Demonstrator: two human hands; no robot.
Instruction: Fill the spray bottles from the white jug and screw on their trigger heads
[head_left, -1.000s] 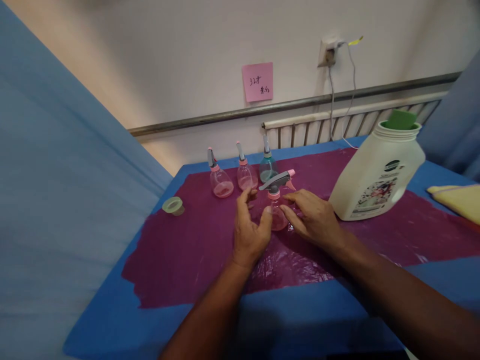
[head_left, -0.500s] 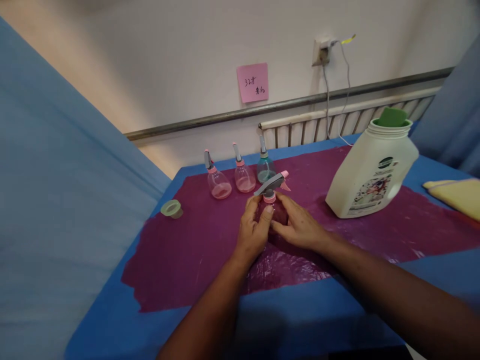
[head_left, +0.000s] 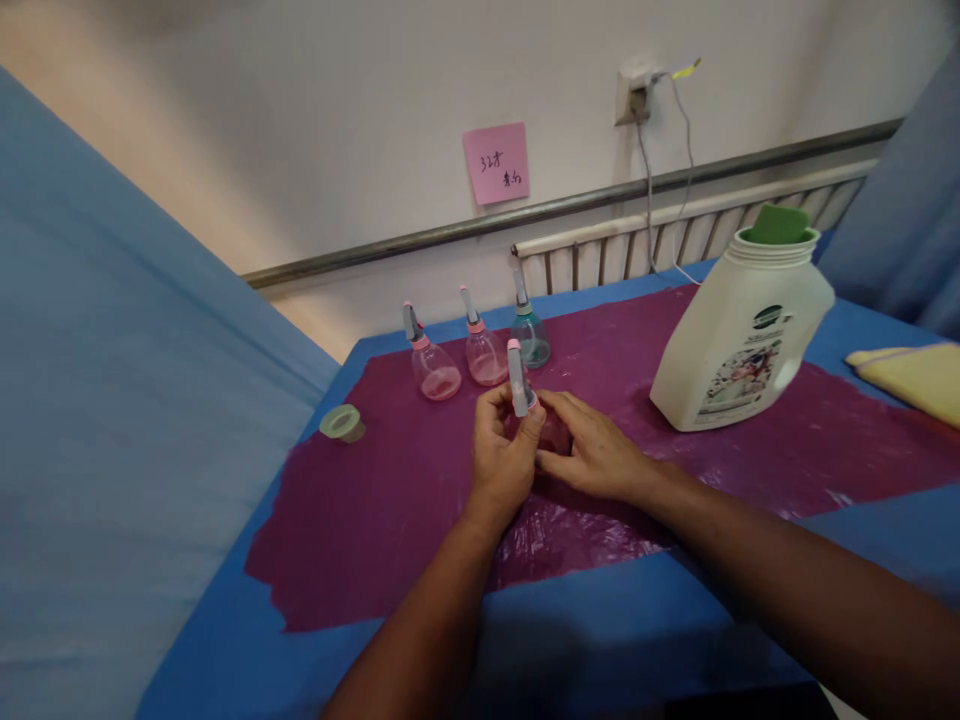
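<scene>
A small clear spray bottle (head_left: 553, 432) with a pink collar and a grey-and-pink trigger head stands between my two hands. My left hand (head_left: 506, 450) wraps its left side, the thumb near the collar. Around the right side curls my right hand (head_left: 596, 445), closed on the bottle's body. Much of the bottle is hidden by fingers. Beyond it stand two similar spray bottles with pink collars, a left one (head_left: 436, 378) and a middle one (head_left: 487, 360), each holding some pink liquid, and a teal spray bottle (head_left: 531, 342).
A large cream jug (head_left: 739, 350) with a green scoop (head_left: 780, 225) in its mouth stands at right. A pale green cup (head_left: 343, 422) lies at left. Purple plastic sheeting (head_left: 375, 520) covers part of the blue table. A yellow cloth (head_left: 911, 375) lies far right; a curtain (head_left: 112, 400) hangs left.
The held spray bottle has turned between my hands: its trigger head pointed right and now points away toward the wall. Both hands stay around the bottle. The view has shifted slightly.
</scene>
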